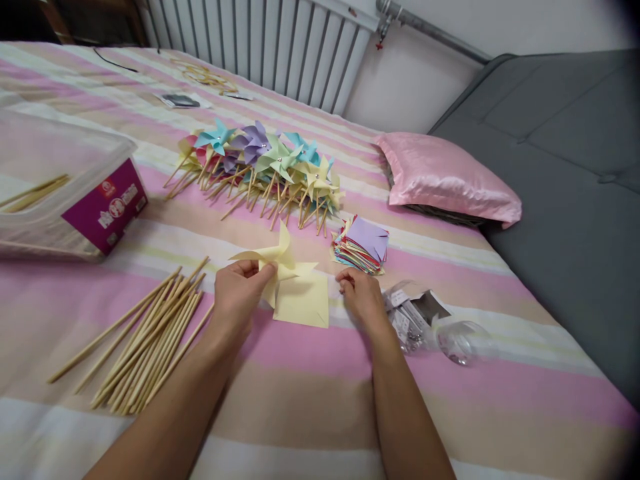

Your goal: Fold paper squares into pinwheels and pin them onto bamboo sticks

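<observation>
My left hand (237,288) pinches a pale yellow paper pinwheel (281,252), its corners folded in under my thumb. Just below and right of it, a flat yellow paper square (303,300) with a cut at its corner lies on the bedspread. My right hand (357,293) is closed, thumb against fingers, beside the square; whatever sits in the fingertips is too small to name. Behind that hand rests a stack of cut paper squares (364,241), purple on top. Several wooden sticks (155,340) lie in a pile left of my left forearm.
Finished pinwheels on sticks (270,160) lie in a heap farther back. At the left stands a clear plastic box (65,220) with sticks inside. Small plastic bags (410,320) and a clear round container (463,341) are at the right. A pink pillow (445,173) leans near the grey headboard (560,140).
</observation>
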{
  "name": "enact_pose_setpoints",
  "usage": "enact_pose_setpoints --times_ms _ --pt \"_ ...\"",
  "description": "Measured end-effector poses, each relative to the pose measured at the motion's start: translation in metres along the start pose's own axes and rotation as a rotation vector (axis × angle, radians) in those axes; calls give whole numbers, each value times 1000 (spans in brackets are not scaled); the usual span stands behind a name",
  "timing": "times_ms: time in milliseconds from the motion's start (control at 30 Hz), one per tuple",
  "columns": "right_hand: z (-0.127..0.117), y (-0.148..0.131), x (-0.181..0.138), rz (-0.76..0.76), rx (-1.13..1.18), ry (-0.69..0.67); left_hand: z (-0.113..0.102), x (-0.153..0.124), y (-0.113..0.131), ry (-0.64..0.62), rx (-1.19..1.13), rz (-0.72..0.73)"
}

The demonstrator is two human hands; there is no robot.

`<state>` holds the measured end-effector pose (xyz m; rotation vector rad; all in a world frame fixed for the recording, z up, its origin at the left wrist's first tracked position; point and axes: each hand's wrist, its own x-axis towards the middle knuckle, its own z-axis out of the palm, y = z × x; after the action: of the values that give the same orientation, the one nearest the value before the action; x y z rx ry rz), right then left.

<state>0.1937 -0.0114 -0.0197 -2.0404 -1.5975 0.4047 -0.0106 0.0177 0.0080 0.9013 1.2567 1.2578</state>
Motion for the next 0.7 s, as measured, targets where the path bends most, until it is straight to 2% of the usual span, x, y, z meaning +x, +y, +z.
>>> enact_pose_setpoints --times_ms 100,300,567,700 --pt "-6 2 -1 54 91 -45 0 0 1 4 -1 -2" --pt "-11 9 -3 24 182 -145 -1 1 -1 -8 -5 -7" --pt "5 8 1 -12 28 -16 0 1 -2 -16 12 8" --pt "5 4 1 -16 -34 20 0 1 -1 -14 18 11"
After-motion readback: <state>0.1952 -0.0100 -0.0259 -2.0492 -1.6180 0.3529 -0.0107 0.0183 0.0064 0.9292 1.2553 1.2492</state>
